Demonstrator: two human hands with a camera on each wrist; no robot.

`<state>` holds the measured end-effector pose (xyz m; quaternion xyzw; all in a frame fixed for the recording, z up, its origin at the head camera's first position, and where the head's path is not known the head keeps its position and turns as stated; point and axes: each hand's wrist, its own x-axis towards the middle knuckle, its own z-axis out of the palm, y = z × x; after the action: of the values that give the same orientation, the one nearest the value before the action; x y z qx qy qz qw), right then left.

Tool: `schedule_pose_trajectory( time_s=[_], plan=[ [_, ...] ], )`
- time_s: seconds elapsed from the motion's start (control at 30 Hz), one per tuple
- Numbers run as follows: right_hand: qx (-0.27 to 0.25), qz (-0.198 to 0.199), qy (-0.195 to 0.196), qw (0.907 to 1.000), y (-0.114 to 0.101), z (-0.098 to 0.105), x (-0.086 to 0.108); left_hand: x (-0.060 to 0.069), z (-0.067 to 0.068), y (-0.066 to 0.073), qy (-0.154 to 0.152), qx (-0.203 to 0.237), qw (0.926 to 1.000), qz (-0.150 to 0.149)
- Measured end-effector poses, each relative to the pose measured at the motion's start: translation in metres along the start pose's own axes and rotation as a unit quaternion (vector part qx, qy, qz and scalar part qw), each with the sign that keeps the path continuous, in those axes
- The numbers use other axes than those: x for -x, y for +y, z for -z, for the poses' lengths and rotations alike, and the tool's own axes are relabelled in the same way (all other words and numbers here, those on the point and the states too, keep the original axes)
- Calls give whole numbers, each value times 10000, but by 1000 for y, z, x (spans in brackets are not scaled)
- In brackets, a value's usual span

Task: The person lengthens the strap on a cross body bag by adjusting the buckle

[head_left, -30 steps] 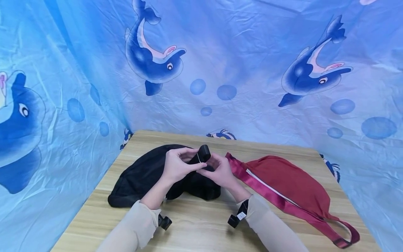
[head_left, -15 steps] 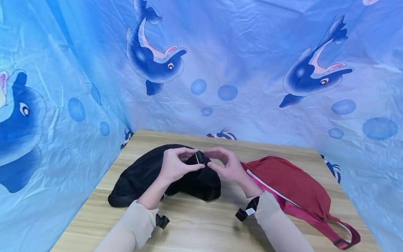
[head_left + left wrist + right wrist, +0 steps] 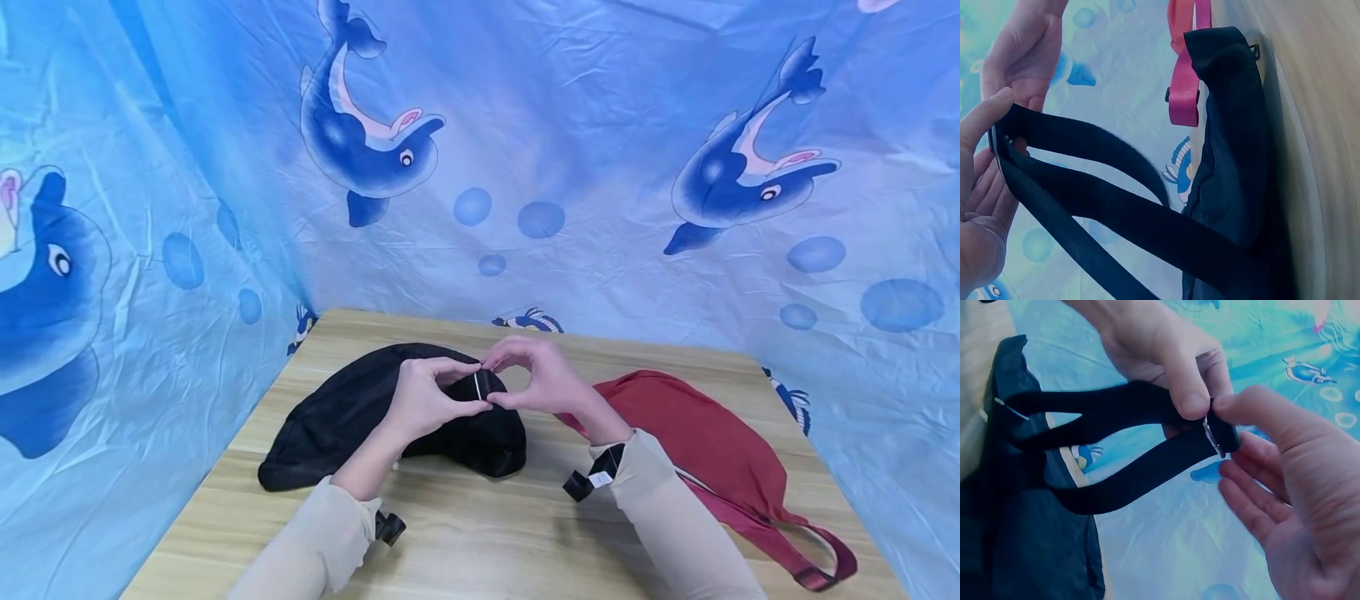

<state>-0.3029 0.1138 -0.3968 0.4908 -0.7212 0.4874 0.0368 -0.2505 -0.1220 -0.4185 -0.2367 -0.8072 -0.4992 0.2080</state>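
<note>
Wooden table (image 3: 480, 533) below, black strap (image 3: 1147, 470) between pinching fingertips, left hand (image 3: 422, 398) and right hand (image 3: 547, 381).

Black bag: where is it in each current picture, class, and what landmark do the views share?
Head: the black bag lies left of centre on the table.
Left wrist: right of centre, reaching the bottom edge.
Right wrist: on the left side.
Shared landmark: the black strap held by the left hand and right hand.

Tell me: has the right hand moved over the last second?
Yes. In the head view, the right hand has shifted toward the far edge of the wood-grain table and somewhat right, toward the red waist bag.
</note>
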Motion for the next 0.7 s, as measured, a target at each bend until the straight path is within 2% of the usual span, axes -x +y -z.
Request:
schedule_pose_trajectory(
  time_s=[0.1, 0.2, 0.27, 0.37, 0.47, 0.6, 0.7],
  plan=[
    [-655, 37, 369, 9972, 5, 2, 2, 1, 1, -5, 100, -155, 9998, 65],
    [-1265, 140, 681, 9895, 10, 2, 3, 2, 3, -9, 249, -249, 9992, 213],
    [-1334, 169, 672, 9886, 10, -1, 3, 2, 2, -11, 292, -260, 9989, 258],
    [-1129, 129, 529, 9921, 8, -10, 0, 2, 0, -11, 275, -112, 9993, 249],
    [-976, 10, 724, 9926, 4, -16, -4, 1, -3, -10, 230, 60, 9994, 242],
    [-1418, -128, 1366, 9804, 1, -15, -5, 2, -2, -10, 240, 102, 9990, 369],
    [-1792, -169, 1478, 9725, 9, -16, 0, 3, 2, -11, 330, 181, 9980, 507]
  ],
)
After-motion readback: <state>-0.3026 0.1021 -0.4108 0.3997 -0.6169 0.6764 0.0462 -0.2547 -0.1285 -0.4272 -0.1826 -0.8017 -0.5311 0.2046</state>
